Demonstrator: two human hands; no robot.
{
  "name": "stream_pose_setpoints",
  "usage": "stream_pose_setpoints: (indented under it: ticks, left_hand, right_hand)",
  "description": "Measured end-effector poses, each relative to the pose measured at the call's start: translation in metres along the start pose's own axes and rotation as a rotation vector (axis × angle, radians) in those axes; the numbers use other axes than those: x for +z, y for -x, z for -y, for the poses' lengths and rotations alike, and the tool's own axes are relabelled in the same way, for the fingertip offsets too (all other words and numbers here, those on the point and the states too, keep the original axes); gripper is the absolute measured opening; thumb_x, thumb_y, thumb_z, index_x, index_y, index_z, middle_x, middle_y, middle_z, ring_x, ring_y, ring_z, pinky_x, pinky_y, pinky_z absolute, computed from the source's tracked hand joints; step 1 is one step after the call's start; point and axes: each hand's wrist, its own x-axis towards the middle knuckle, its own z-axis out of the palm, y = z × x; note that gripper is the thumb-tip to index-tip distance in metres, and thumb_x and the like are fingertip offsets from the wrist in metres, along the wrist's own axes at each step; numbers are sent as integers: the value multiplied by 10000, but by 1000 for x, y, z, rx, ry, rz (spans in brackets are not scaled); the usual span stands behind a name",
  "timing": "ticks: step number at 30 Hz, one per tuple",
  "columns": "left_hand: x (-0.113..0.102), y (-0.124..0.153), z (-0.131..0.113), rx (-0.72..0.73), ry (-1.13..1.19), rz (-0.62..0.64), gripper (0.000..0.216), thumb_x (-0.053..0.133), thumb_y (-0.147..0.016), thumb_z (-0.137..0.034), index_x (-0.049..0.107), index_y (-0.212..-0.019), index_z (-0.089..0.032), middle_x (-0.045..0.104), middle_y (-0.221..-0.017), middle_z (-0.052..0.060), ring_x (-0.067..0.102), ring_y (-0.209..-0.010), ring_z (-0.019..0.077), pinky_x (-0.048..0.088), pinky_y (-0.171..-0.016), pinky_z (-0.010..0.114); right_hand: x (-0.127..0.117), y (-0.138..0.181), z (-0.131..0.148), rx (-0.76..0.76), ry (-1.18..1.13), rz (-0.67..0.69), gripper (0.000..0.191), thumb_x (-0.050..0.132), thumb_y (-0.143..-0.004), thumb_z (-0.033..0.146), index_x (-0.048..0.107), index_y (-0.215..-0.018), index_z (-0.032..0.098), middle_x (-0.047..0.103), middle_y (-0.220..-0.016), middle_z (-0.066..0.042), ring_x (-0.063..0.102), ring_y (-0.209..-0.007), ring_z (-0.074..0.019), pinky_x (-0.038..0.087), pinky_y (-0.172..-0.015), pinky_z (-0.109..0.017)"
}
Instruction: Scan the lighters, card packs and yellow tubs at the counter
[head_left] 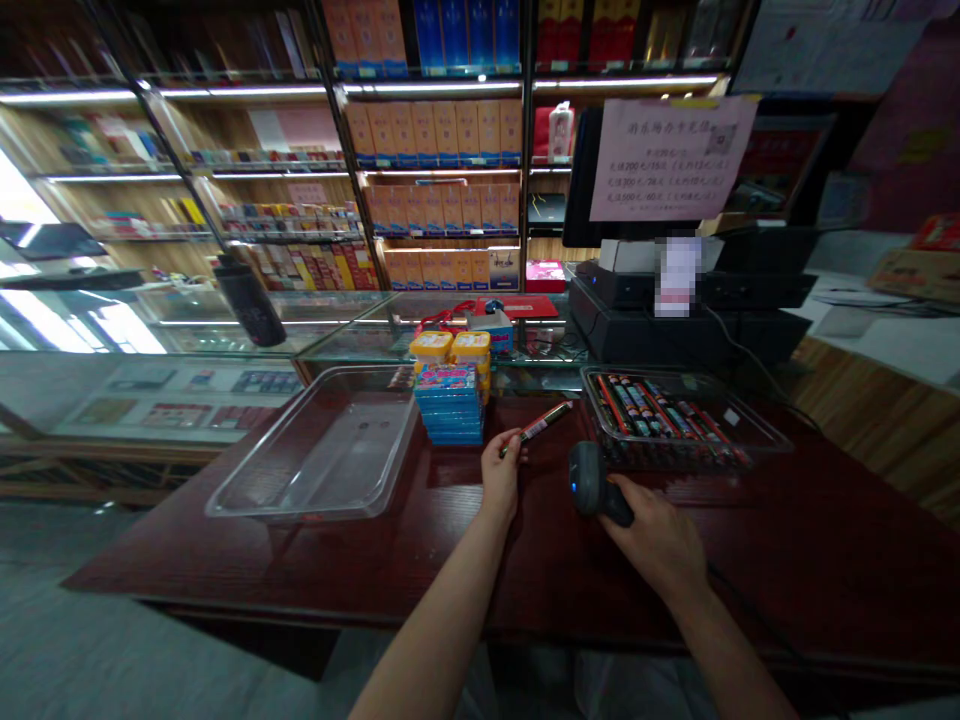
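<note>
A slim wrapped snack stick [547, 421], dark with red and a white label patch, is pinched at its lower end by my left hand [504, 468]. Its free end points up and to the right. My right hand [660, 535] grips the handle of a black barcode scanner [587, 478] whose head shows a small blue light. The scanner is apart from the stick, to its lower right. Just behind it, a clear plastic tray [765, 437] holds several similar sticks. Left of my left hand stands a stack of blue packets [453, 412].
A clear plastic tray [315, 450] lies at the left of the dark red table [555, 590]. Yellow-lidded tubs [471, 346] stand behind the blue packets. A monitor with a paper sign [671, 160] and a black cash drawer [645, 335] are at back right. A cable trails from the scanner.
</note>
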Motion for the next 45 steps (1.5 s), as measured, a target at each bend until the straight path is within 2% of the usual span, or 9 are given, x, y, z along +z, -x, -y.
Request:
stream_pose_setpoints:
  ticks: [6,9,12,17,23,27,32,36,45]
  left_hand:
    - [3,10,-28,139,-9,-10,416,711,-693,-409,682,-1016,-148,666,-868,43,566,-655,86,448,-616,203]
    - [2,16,-62,205,20,-30,440,710,-698,-415,674,-1050,-153,666,-884,49,569,-655,86,456,-623,207]
    - [-17,19,-111,295,-24,-74,440,709,-698,-428,675,-1048,-163,662,-835,39,566,-637,85,467,-622,203]
    - [-98,8,-202,406,-215,-137,403,757,-646,-377,684,-979,-160,651,-753,21,568,-623,85,479,-608,196]
    - [-206,-5,-271,148,-595,-91,442,839,-487,-346,702,-849,-134,669,-732,49,583,-625,114,485,-579,211]
    - [-240,-10,-277,4,-932,143,403,784,-571,-391,706,-877,-141,692,-777,57,609,-693,149,499,-650,247]
    - [-257,-36,-253,-235,-1279,428,370,730,-564,-300,705,-898,-142,709,-835,54,628,-766,182,492,-703,262]
    - [-259,-52,-231,-402,-1593,496,345,668,-509,-174,724,-848,-148,720,-792,43,641,-779,198,479,-680,236]
    - [-248,-56,-215,-447,-1613,584,273,668,-479,-118,740,-740,-150,713,-702,24,612,-653,167,446,-593,221]
  right_hand:
    - [22,6,-9,-79,61,-36,355,501,-849,374,558,-1170,233,712,-970,-35,669,-780,-199,457,-618,-298]
    - [21,9,-10,-84,57,-43,353,482,-856,379,564,-1164,226,713,-953,-34,673,-759,-205,467,-600,-312]
    - [19,12,-11,-60,52,-40,349,473,-858,396,563,-1158,240,713,-958,-30,679,-754,-211,471,-590,-323]
    - [17,15,-11,-71,25,-46,352,462,-853,411,569,-1142,243,714,-977,-36,683,-737,-218,462,-571,-328]
    - [16,17,-9,-81,7,-64,394,443,-841,448,589,-1134,229,720,-944,-48,686,-713,-231,484,-576,-347]
    - [14,18,-7,-96,4,-51,413,415,-849,470,582,-1144,235,716,-953,-42,686,-731,-239,488,-580,-350]
    - [10,20,-5,-63,38,0,416,364,-877,505,559,-1160,272,711,-928,-29,684,-711,-244,482,-574,-356]
    - [15,21,-11,-87,24,36,422,378,-859,486,571,-1170,277,713,-961,-40,680,-755,-240,480,-595,-345]
    - [13,22,-10,-24,-39,100,460,319,-875,541,543,-1199,303,700,-1051,-29,677,-795,-239,471,-628,-357]
